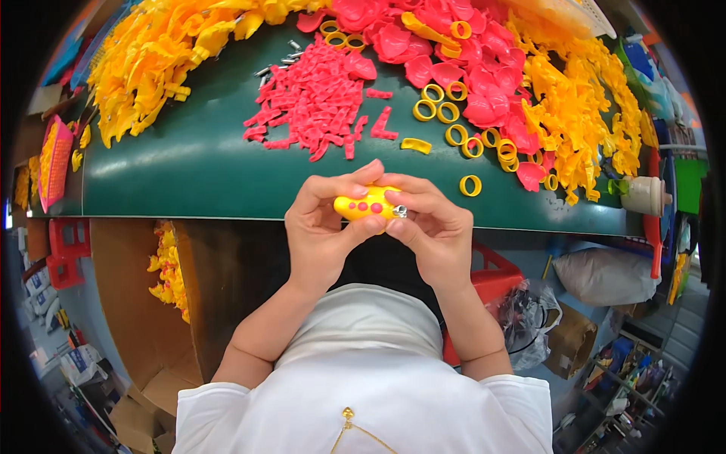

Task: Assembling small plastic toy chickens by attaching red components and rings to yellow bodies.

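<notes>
Both hands hold a small yellow plastic piece [351, 206] with a row of pink-red dots, just in front of the table's near edge. My left hand [325, 212] is closed on its rounded end, thumb below and fingers above. My right hand [432, 216] pinches its other end, where a shiny metal part [400, 211] shows. Fingers cover much of the piece. Beyond the hands lie a heap of small pink plastic parts [314, 98], a curved yellow strip [416, 145] and a yellow ring [470, 185].
Yellow plastic parts pile up on the green table [189, 178] at far left [151, 68] and right [578, 106]. Pink cup-shaped parts [484, 76] and several yellow rings lie between. A cardboard box [136, 303] with yellow pieces stands below left; a red stool [491, 276] is at right.
</notes>
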A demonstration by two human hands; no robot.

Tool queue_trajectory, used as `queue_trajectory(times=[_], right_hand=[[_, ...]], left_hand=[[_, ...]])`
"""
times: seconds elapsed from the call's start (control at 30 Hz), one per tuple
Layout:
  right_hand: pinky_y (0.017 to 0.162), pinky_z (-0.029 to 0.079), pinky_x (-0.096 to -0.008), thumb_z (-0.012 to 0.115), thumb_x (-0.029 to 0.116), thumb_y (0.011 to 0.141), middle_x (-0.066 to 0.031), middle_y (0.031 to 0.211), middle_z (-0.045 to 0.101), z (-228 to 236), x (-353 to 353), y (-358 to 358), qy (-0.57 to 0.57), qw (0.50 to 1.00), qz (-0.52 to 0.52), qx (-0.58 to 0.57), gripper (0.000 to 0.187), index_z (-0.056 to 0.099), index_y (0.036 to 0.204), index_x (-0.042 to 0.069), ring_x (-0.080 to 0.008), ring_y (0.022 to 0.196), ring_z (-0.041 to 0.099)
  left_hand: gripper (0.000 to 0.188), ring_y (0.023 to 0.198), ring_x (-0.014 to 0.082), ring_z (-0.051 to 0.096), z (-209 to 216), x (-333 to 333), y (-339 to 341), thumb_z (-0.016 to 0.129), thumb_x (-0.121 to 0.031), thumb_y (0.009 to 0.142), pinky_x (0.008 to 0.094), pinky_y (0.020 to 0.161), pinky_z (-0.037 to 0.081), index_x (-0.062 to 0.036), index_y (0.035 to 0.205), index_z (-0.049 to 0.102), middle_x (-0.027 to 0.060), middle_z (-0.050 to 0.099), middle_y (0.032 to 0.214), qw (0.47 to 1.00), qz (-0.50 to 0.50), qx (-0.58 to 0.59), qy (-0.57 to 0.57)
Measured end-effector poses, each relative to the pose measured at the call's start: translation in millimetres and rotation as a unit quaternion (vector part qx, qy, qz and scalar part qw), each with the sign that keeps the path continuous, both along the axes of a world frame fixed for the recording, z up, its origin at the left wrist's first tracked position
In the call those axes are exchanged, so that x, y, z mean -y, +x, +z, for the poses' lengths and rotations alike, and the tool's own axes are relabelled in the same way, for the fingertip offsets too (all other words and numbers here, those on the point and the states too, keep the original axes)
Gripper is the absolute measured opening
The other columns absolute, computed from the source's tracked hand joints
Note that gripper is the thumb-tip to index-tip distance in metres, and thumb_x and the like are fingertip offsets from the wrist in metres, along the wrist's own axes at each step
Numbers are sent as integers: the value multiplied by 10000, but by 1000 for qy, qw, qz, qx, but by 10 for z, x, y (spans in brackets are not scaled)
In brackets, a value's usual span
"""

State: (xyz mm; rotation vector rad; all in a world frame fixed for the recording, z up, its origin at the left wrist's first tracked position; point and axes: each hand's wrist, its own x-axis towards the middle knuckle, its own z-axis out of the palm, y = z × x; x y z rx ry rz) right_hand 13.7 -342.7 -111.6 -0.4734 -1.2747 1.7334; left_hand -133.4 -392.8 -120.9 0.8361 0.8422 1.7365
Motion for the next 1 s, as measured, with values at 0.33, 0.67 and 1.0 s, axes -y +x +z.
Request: queue_trajectory(times=[0.33,0.67,1.0], right_hand=[[922,517,-375,774,-54,741,-218,1266,557,-4,64,308,104,985,-73,119,443,544,1101,63,-295,1171,569],[995,478,-466,668,-46,804,-211,1325,521,-64,-370,1031,66,974,-213,36,469,462,1208,73,-331,1178,571],[909,521,-338,752,-47,759,-208,1303,542,109,-412,811,239,890,-158,355,572,449,1238,33,-240,1139,595]], left_hand=[[345,1174,230,545,28,-110,173,802,-60,750,354,949,518,-46,1019,587,161,508,1283,974,-16,-218,49],[534,988,302,528,58,-520,483,808,-135,695,389,867,446,-53,1166,571,111,610,1103,850,14,-523,65],[494,938,282,534,-18,-524,469,765,-28,689,368,828,466,-28,1141,564,113,623,1036,865,25,-501,29]])
